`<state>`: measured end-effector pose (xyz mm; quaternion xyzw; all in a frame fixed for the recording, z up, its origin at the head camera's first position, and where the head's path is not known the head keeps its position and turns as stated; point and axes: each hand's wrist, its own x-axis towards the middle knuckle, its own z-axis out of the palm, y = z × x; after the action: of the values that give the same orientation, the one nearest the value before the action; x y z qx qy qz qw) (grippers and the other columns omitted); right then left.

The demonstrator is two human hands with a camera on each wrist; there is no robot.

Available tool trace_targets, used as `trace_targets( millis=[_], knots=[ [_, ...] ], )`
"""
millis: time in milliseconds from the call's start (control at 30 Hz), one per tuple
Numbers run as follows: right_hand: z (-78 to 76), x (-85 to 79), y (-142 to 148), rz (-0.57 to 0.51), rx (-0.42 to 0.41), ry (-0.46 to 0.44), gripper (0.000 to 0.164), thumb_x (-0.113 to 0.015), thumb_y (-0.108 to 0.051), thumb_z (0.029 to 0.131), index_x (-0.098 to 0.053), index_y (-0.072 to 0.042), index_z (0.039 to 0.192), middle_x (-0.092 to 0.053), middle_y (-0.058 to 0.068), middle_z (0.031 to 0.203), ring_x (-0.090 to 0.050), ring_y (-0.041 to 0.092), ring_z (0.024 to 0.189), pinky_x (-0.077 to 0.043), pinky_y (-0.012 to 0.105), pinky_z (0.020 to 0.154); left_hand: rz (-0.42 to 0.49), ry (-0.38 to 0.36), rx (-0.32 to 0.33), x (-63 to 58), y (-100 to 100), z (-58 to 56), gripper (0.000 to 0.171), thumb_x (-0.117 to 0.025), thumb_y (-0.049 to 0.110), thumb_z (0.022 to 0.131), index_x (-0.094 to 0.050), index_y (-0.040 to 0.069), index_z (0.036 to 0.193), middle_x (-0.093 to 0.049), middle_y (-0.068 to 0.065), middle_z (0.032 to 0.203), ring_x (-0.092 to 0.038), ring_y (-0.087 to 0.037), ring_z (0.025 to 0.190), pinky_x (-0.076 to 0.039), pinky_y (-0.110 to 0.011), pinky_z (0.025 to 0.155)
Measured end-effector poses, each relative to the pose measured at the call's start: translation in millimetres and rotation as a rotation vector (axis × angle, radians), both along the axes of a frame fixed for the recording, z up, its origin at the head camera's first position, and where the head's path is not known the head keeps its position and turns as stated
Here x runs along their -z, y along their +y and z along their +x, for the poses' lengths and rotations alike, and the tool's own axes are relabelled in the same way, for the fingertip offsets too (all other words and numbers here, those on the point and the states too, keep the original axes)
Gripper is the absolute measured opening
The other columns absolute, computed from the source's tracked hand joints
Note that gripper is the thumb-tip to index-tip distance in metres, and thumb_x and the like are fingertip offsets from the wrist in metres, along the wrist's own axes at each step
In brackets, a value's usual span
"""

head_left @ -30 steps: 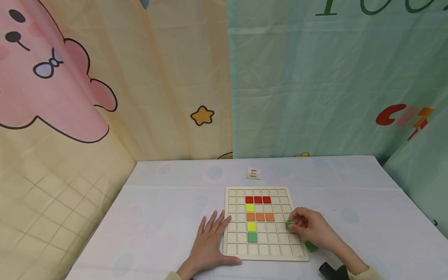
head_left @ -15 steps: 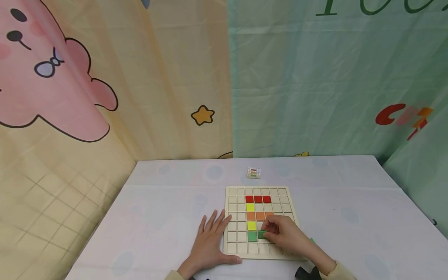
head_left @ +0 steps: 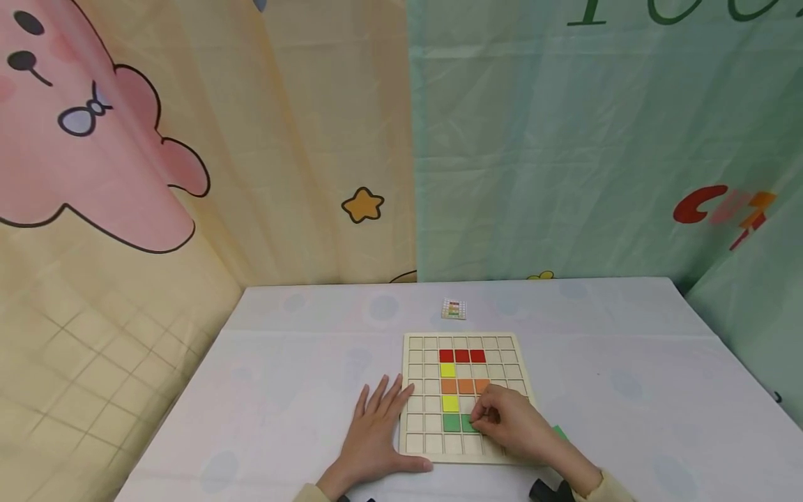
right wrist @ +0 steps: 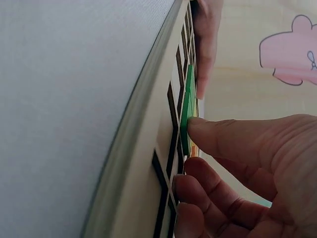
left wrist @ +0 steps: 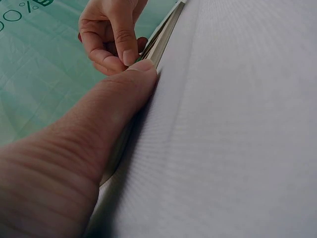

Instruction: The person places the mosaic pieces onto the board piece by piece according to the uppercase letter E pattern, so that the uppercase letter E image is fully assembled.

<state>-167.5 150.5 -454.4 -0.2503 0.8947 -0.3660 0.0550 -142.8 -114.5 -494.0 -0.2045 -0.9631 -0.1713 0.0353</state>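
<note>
A pale gridded board [head_left: 464, 459] lies on the table. My left hand [head_left: 379, 436] rests along its left edge, fingers spread and thumb at the front corner. Over the lower middle of the grid, my right hand [head_left: 514, 422] has thumb and fingertips at the right side of a green square tile [head_left: 467, 422]. That tile sits in a cell just right of another green tile [head_left: 452, 422]. In the right wrist view the thumb [right wrist: 223, 136] touches the green edge, fingers curled beneath. Red tiles [head_left: 462, 356], orange tiles [head_left: 465, 386] and yellow tiles [head_left: 450, 404] fill other cells.
A small card [head_left: 454, 309] printed with a coloured grid lies behind the board. Loose green material [head_left: 560, 432] shows beside the board's right edge, partly behind the right forearm. Patterned curtains [head_left: 539, 139] hang at the table's back edge.
My right hand has carried the green tile left from the board's right side, and it now lies in the cell beside the first green one. The left hand has stayed put.
</note>
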Motion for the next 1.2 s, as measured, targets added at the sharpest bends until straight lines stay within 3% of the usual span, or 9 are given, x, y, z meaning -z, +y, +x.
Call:
trace_targets(
  millis=[200,333,600,700,867,1033,1200],
  knots=[
    [4.5,3.0,7.9,-0.007,-0.039,-0.007,0.009,-0.075,-0.01,0.08,-0.075,-0.019,0.083,-0.052,-0.014,0.081,-0.046,0.004,0.068,-0.042,0.021,0.056,-0.002,-0.018,-0.004,1.0,1.3,0.1,0.117,-0.051,0.089,0.059,-0.031,0.017,0.149,-0.02,-0.004,0.156,-0.009,-0.028,0.142,-0.003,-0.053,0.111],
    [7.0,7.2,15.8,-0.033,-0.111,0.022,0.015,-0.071,-0.007,0.083,-0.075,-0.018,0.092,-0.052,-0.015,0.088,-0.045,0.003,0.069,-0.043,0.02,0.058,-0.005,-0.022,-0.009,0.6,1.1,0.8,0.117,-0.051,0.089,0.059,-0.031,0.018,0.149,-0.02,-0.004,0.156,-0.009,-0.028,0.142,-0.003,-0.053,0.111],
    [5.7,8.4,39.9,-0.202,-0.242,0.066,0.014,-0.069,-0.013,0.088,-0.069,-0.018,0.1,-0.06,-0.008,0.099,-0.052,0.004,0.073,-0.048,0.021,0.06,-0.012,-0.025,-0.011,0.9,0.3,-0.2,0.118,-0.052,0.089,0.059,-0.029,0.018,0.15,-0.018,-0.003,0.157,-0.007,-0.027,0.143,-0.002,-0.052,0.111],
    [4.1,2.4,52.0,-0.217,-0.22,0.059,0.012,-0.068,-0.014,0.089,-0.069,-0.015,0.1,-0.062,-0.006,0.097,-0.056,0.007,0.078,-0.05,0.023,0.062,-0.025,-0.034,-0.012,0.8,0.6,-0.5,0.118,-0.05,0.09,0.059,-0.027,0.019,0.151,-0.016,-0.002,0.157,-0.006,-0.026,0.143,0.0,-0.052,0.111],
    [-0.2,-6.7,76.9,-0.129,-0.124,0.008,0.009,-0.071,-0.022,0.087,-0.067,-0.017,0.093,-0.06,-0.008,0.089,-0.054,0.006,0.077,-0.048,0.024,0.06,-0.028,-0.023,-0.01,0.5,0.7,-0.5,0.118,-0.051,0.09,0.059,-0.028,0.019,0.151,-0.017,-0.002,0.157,-0.006,-0.027,0.143,-0.001,-0.052,0.111],
    [-5.3,-11.0,98.7,-0.05,-0.058,-0.063,0.028,-0.078,-0.031,0.078,-0.059,-0.015,0.089,-0.052,-0.003,0.079,-0.048,0.008,0.068,-0.041,0.023,0.054,-0.034,-0.018,-0.009,0.8,1.0,-1.4,0.118,-0.05,0.09,0.059,-0.027,0.019,0.151,-0.017,-0.002,0.157,-0.006,-0.027,0.143,-0.002,-0.052,0.111],
    [-9.6,-10.1,111.9,0.007,-0.063,-0.163,0.04,-0.083,-0.033,0.07,-0.055,-0.011,0.089,-0.049,0.0,0.073,-0.043,0.006,0.06,-0.037,0.024,0.049,-0.039,-0.033,-0.017,-0.3,0.9,-1.5,0.119,-0.051,0.09,0.059,-0.027,0.019,0.151,-0.015,-0.002,0.157,-0.004,-0.026,0.143,0.0,-0.051,0.111]
  ],
)
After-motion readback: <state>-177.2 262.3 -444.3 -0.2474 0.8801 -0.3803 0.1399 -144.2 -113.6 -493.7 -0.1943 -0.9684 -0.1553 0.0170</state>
